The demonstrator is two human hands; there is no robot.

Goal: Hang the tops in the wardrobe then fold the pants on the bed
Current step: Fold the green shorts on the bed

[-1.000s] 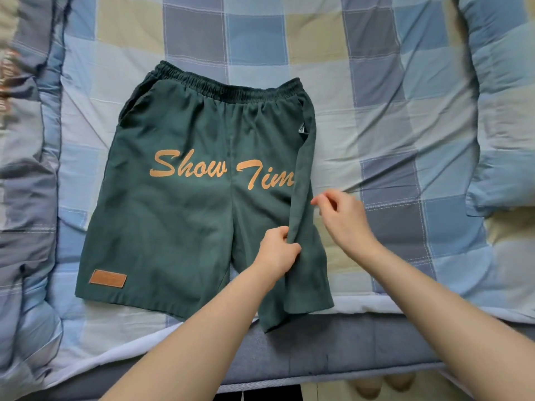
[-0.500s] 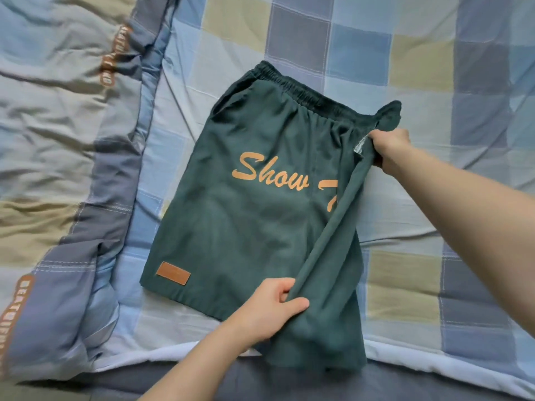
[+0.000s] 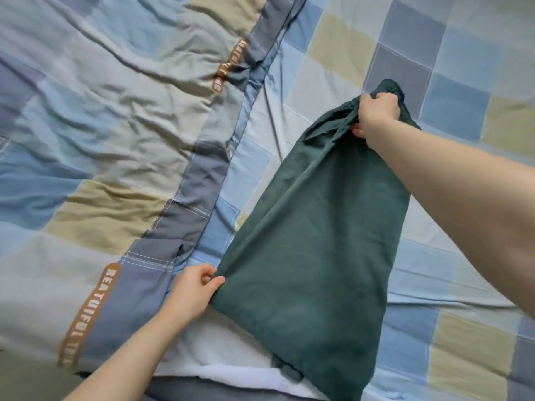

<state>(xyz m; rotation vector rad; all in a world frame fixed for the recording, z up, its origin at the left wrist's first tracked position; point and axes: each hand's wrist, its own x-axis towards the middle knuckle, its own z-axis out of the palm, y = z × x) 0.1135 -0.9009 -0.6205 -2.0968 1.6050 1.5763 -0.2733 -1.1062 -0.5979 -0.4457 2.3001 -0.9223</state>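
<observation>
— Since a half-second ago the dark green shorts have been doubled over: the orange "Show Time" lettering and the small brown patch that faced up are now folded inside, and only plain green cloth shows.

— Where are the hands?

— Left hand sits at about seven o'clock in the view, thumb and curled fingers pinching the near left corner of the folded shorts at the hem end. Right hand has travelled left with the fabric and is up at about one o'clock, fist closed tight round the bunched elastic waistband.

— So both are holding cloth?

— Yes, each one grips the shorts; neither is loose. The fabric is drawn fairly taut between them, running from the waistband at one o'clock down to the hem at five and six o'clock.

— And the shorts lie where?

— On the checked bedsheet, blue, grey and pale yellow squares, at the near edge of the bed. A bit of a lower layer pokes out under the hem at six o'clock.

— Anything else close by?

— A rumpled quilt in the same colours fills the nine to eleven o'clock side, with orange lettering on its grey border; its edge lies just beside the left hand. I cannot tell whether they touch.
</observation>
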